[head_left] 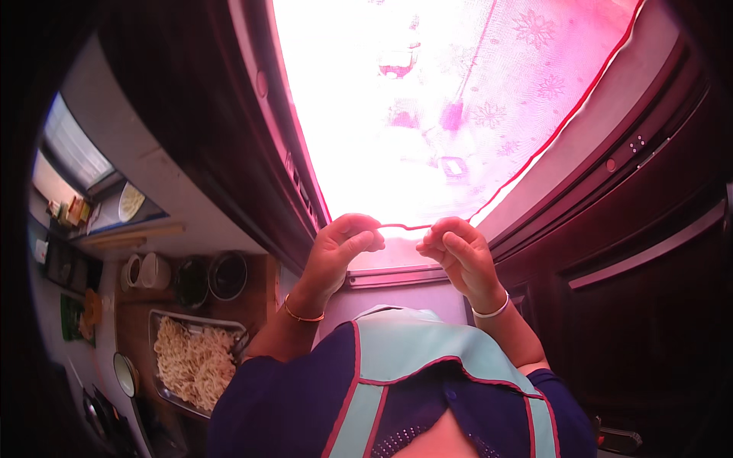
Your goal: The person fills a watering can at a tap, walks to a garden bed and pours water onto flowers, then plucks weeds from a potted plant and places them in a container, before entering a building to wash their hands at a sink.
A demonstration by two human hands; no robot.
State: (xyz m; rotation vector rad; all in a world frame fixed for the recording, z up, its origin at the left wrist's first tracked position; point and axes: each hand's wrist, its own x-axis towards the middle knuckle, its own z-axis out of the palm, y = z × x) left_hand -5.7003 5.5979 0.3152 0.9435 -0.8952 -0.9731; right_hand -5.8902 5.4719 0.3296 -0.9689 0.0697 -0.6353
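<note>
A sheer pink mesh curtain (527, 91) with a flower pattern and a red-trimmed edge hangs across the bright doorway in front of me. My left hand (338, 256) pinches that red edge between thumb and fingers, near the left door frame. A short way to the right, my right hand (466, 258) also has its fingers closed on the edge. Between the two hands the trim (405, 227) runs slightly slack. From the right hand it climbs toward the upper right. The fingertips partly hide the cloth they grip.
A dark door frame (191, 84) rises on the left, and a dark panelled door (626, 320) stands at the right. Below lies the threshold (397, 276). On a wooden counter at the left sit a metal tray (159, 385) of noodle-like strips, white mugs (156, 271) and dark bowls (228, 275).
</note>
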